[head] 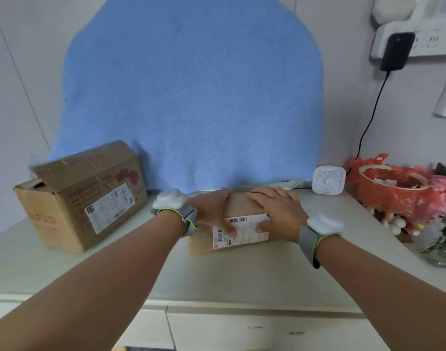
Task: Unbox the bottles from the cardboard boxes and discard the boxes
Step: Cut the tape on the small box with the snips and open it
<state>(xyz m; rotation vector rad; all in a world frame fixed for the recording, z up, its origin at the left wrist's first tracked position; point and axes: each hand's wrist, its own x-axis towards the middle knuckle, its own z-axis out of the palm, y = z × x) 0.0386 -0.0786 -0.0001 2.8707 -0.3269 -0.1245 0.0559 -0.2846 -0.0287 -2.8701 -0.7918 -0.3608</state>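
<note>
A small cardboard box (239,233) with a white shipping label stands in the middle of the pale counter (130,269). My left hand (211,209) grips its left side, thumb on the label. My right hand (276,209) lies over its top right, thumb pressed on the front. A bigger cardboard box (72,196), taped and labelled, sits to the left with one top flap lifted. No bottle is visible; both boxes hide what is inside.
A blue towel (191,97) hangs on the wall behind. A white timer (328,179) stands at the back right. An orange bag (391,191), pink flowers (444,183) and a glass vase (439,247) crowd the right edge. A black charger (396,50) with its cable hangs above.
</note>
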